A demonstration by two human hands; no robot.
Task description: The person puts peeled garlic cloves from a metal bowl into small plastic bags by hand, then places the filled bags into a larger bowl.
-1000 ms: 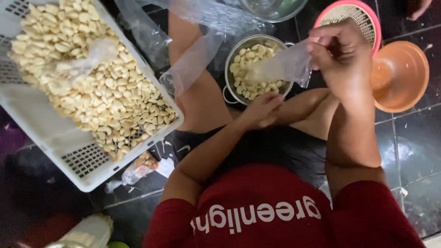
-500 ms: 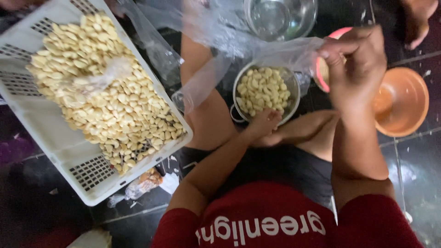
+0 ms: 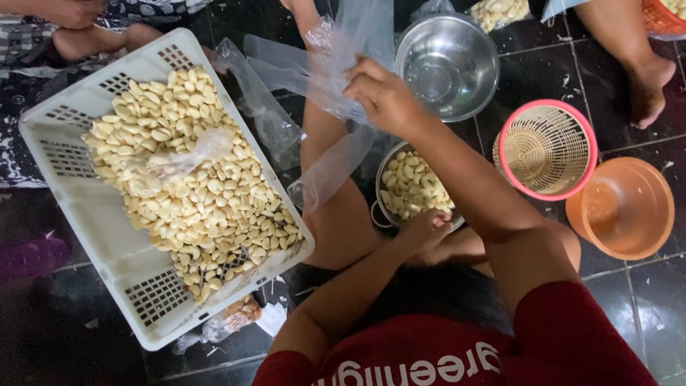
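Clear plastic bag point(image 3: 336, 64) is pinched in our right hand point(image 3: 382, 93); our left hand point(image 3: 423, 227), fingers curled, rests at the steel pot point(image 3: 380, 191) of peeled garlic cloves point(image 3: 411, 187), which we might tip.

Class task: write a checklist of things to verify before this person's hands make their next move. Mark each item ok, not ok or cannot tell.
1. Right hand has a firm grip on the clear plastic bag: ok, fingers closed on it.
2. Bag mouth is open: cannot tell, the plastic is crumpled.
3. Left hand is at the small metal pot: ok, it rests at the rim.
4. Pot holds peeled garlic cloves: ok.
5. White plastic crate sits flat with its cloves inside: ok.
6. Steel bowl is empty: ok.
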